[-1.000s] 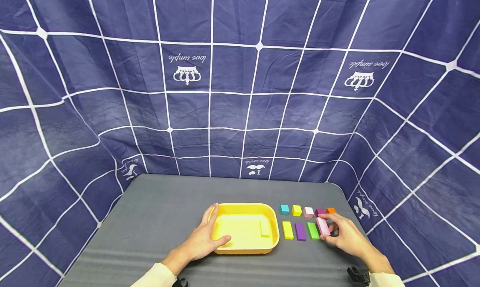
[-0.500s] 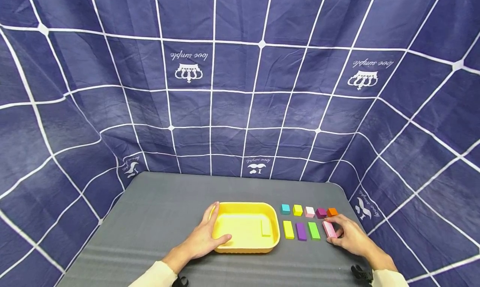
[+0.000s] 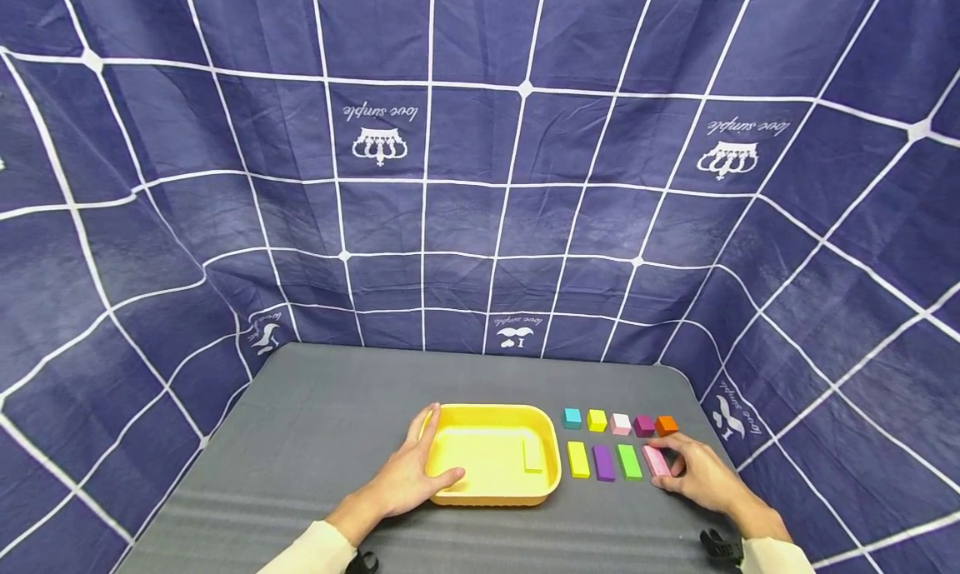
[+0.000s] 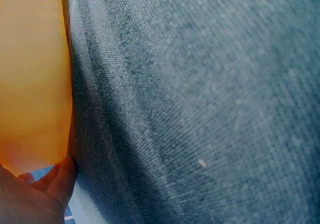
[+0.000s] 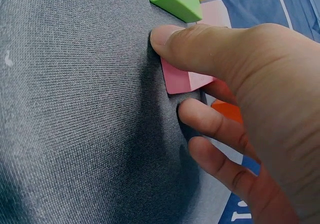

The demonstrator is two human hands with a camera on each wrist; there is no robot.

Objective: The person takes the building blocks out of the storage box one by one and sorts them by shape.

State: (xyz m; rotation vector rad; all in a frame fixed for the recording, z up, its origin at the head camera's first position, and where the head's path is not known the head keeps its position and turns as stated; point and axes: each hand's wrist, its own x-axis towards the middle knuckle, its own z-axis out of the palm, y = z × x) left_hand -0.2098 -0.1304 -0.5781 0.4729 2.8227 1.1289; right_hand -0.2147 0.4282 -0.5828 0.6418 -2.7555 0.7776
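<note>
The left hand (image 3: pixel 408 474) holds a yellow plastic tray (image 3: pixel 480 501) at its left end, with the thumb over the near rim. In the left wrist view the fingertips touch the tray's orange-looking wall (image 4: pixel 35 74). A pale yellow block (image 3: pixel 532 456) lies inside the tray. My right hand (image 3: pixel 701 474) pinches a pink rectangular block (image 3: pixel 656 461) by its ends, between thumb and forefinger. This block is on or very close to the grey cloth, right of a green block (image 3: pixel 629 462). The right wrist view shows the other fingers loosely bent beside the pink block (image 5: pixel 176 80).
In the front row, a yellow block (image 3: pixel 578 460) and a purple block (image 3: pixel 603 463) lie left of the green one. Behind them stand cubes: blue (image 3: pixel 572 418), yellow (image 3: pixel 597 421), pale pink (image 3: pixel 620 425), magenta (image 3: pixel 644 426) and orange (image 3: pixel 666 426). Blue checked cloth (image 3: pixel 465 224) surrounds the table.
The right hand has carried the pink block rightward and down, away from the green block, then shifted it slightly left. The left hand keeps its place on the tray.
</note>
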